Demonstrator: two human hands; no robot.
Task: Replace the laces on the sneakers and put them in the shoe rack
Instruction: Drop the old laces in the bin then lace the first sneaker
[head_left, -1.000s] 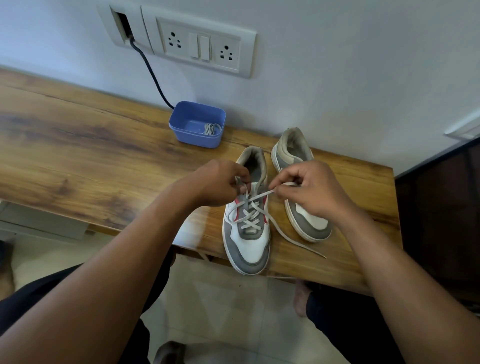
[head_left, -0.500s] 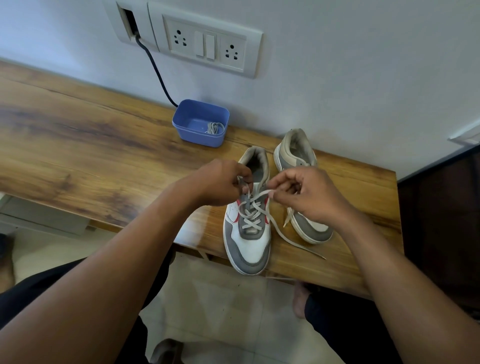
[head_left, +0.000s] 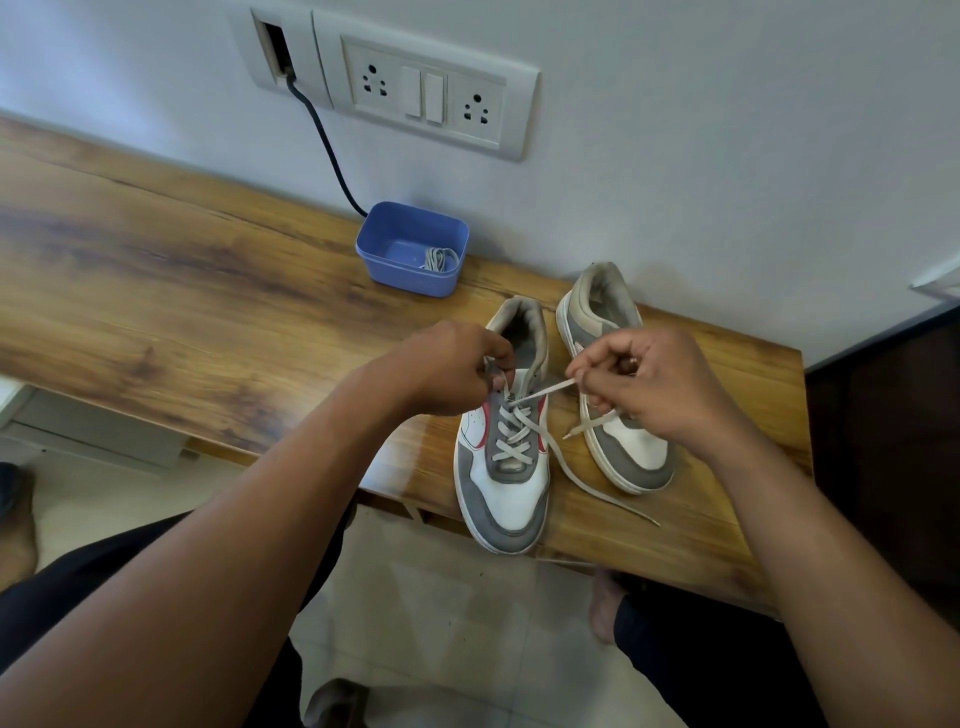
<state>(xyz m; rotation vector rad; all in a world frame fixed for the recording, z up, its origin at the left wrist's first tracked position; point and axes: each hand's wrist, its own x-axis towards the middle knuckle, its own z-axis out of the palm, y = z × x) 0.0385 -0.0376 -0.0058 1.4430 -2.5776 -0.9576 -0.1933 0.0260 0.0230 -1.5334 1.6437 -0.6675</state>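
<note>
— Where do we find the sneakers?

— Both stand on the wooden desk (head_left: 182, 291) at its right end, toes towards us. The laced sneaker (head_left: 506, 493) is on the left with its toe at the near edge. The second sneaker (head_left: 623, 457) is just beside it on the right, and we see no lacing on it.

— And the hands?

— Our left hand (head_left: 447, 369) is curled at the laced sneaker's collar, pinching the lace (head_left: 511, 436) by the top eyelets. Our right hand (head_left: 660, 384) pinches the same lace, which runs taut from the top eyelet out to the right. A short end hangs below that hand, over the second sneaker. The other loose end trails across the desk to the near right.

— What else do we see?

— A blue tub (head_left: 400, 278) sits against the far wall with a coiled lace (head_left: 439, 258) inside. A socket panel (head_left: 426, 88) is above it, and a black cable (head_left: 324, 140) drops behind the tub.
</note>
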